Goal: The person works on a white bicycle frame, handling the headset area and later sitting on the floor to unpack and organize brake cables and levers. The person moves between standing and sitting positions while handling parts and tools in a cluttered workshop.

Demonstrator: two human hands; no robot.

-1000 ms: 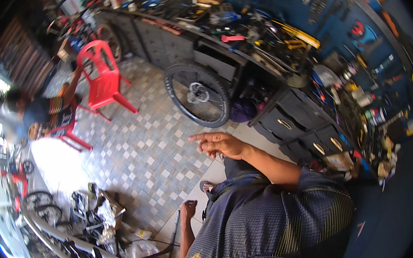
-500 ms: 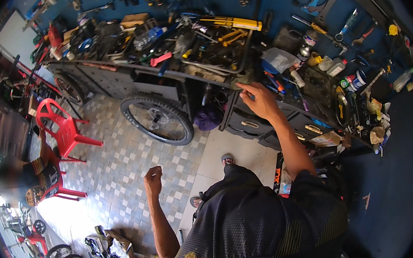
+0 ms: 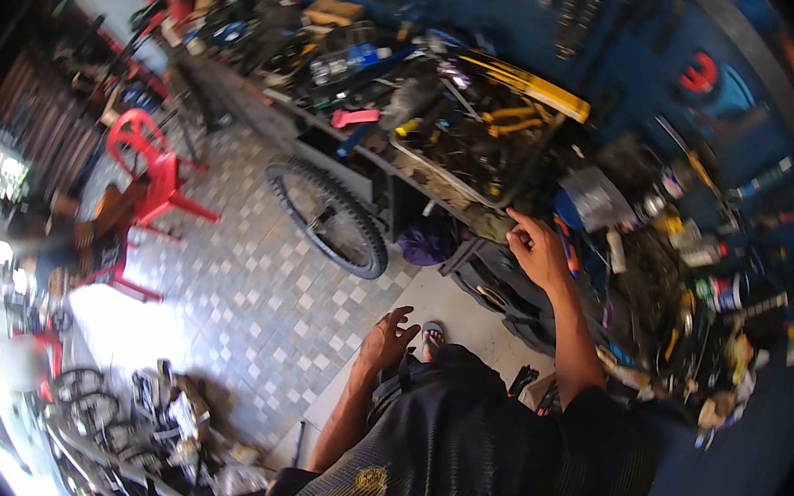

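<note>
Over the front edge of the workbench, my right hand (image 3: 539, 251) is held with its fingers partly stretched and nothing seen in them. Its fingertips are beside an olive-green cloth (image 3: 490, 226) on the bench edge; whether they touch it I cannot tell. My left hand (image 3: 385, 343) hovers low in front of my body, fingers loosely bent and apart, holding nothing. Left of the cloth, a metal-rimmed tray (image 3: 438, 172) carries several dark tools and yellow-handled pliers (image 3: 517, 122). A long yellow tool (image 3: 534, 86) lies across its far side.
A bicycle wheel (image 3: 368, 241) with a knobbly tyre leans against the bench, near a purple cloth bundle (image 3: 427, 243). Red plastic chairs (image 3: 162, 189) stand at the left, with a person (image 3: 82, 250) by them. Bicycle parts (image 3: 141, 464) crowd the lower left. Tools hang on the blue wall (image 3: 480, 20).
The view has swung, shifting the bench rightward and tilting it. My left hand has come rightward across my front, and its fingers have spread. My right hand remains by the cloth.
</note>
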